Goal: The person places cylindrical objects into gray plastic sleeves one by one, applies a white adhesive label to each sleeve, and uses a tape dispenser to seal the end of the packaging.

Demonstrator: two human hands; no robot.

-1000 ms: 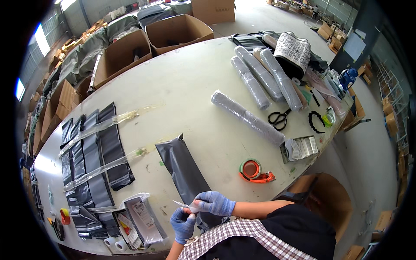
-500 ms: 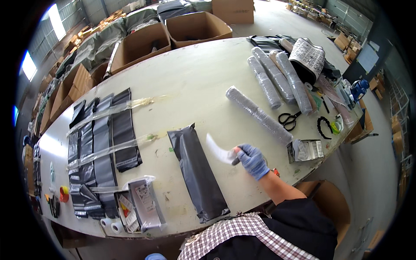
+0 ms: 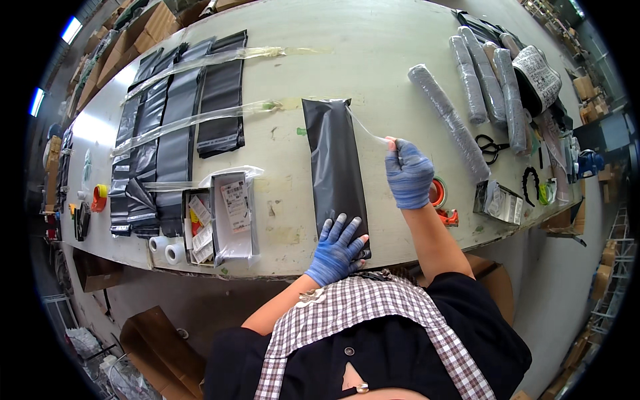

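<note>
A long black plastic mailing bag (image 3: pixel 337 167) lies lengthwise in front of me. My left hand (image 3: pixel 337 250), in a blue-grey glove, rests flat on its near end, fingers spread. Over the table to the bag's right, my gloved right hand (image 3: pixel 409 175) is closed, pinching one end of a thin white label (image 3: pixel 365 128) between thumb and finger. The label is seen nearly edge-on and curves up to the bag's far right corner; whether it touches there I cannot tell.
Black mailing bags (image 3: pixel 180 120) lie under clear tape strips at left, near a tray (image 3: pixel 233 220) of labels and white rolls (image 3: pixel 175 253). At right are wrapped grey rolls (image 3: pixel 450 123), black scissors (image 3: pixel 492 148), a small box (image 3: pixel 499 203) and a red tape dispenser (image 3: pixel 448 217).
My left hand has come into view and now lies on the bag's near end. My right hand has brought the white label to the bag's far end. The view has shifted.
</note>
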